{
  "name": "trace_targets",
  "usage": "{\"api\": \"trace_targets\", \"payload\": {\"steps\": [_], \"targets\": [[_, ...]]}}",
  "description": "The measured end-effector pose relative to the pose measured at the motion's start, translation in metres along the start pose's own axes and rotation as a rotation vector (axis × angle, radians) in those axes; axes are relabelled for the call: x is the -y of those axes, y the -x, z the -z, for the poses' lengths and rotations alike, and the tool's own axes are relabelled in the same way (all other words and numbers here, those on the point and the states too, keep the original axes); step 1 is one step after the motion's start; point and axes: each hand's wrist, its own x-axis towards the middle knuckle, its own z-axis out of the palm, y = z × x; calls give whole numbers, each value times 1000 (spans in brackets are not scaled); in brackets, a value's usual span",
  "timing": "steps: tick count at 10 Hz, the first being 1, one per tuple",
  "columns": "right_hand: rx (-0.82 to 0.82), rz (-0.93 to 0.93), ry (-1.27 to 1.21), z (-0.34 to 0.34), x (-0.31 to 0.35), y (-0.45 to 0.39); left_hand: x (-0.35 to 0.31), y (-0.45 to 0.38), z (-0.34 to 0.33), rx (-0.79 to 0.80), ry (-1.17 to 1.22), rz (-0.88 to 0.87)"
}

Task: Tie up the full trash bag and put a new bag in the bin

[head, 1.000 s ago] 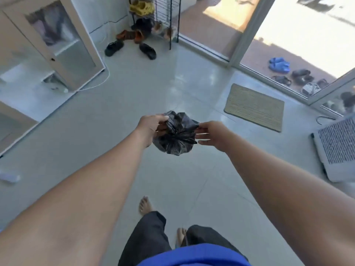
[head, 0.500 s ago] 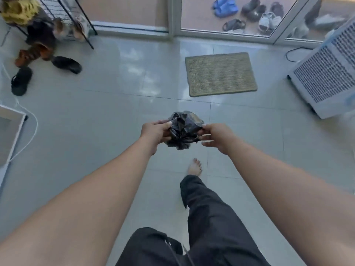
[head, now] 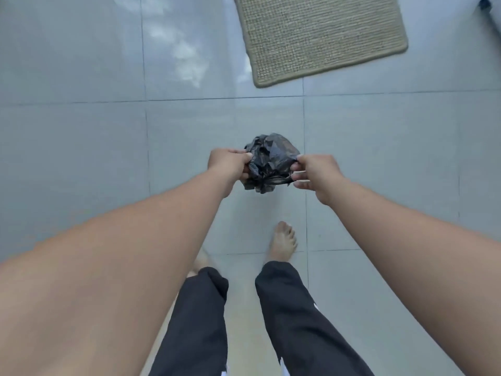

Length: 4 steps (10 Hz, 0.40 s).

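A crumpled black plastic trash bag (head: 268, 158) is bunched into a small wad, held in the air in front of me above the tiled floor. My left hand (head: 226, 164) pinches its left side. My right hand (head: 315, 172) grips its right side with thumb and fingers. No bin and no full trash bag are in view.
A woven beige doormat (head: 320, 36) lies on the grey tile floor ahead to the right. A dark corner of some object (head: 485, 4) shows at the top right edge. My bare feet (head: 283, 241) and black trousers are below the hands.
The view has tilted down and moved forward: the doormat is closer, the shoe rack, glass door and white appliance have left the frame. Both hands keep holding the wadded bag.
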Motion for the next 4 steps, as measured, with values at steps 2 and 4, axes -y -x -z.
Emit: {"api": "trace_targets", "payload": {"steps": [2, 4], "targets": [[-54, -14, -50, -22, 2, -66, -4, -81, -18, 11, -143, -31], [-52, 75, 97, -31, 15, -81, -33, -98, -17, -10, -252, -19]]}}
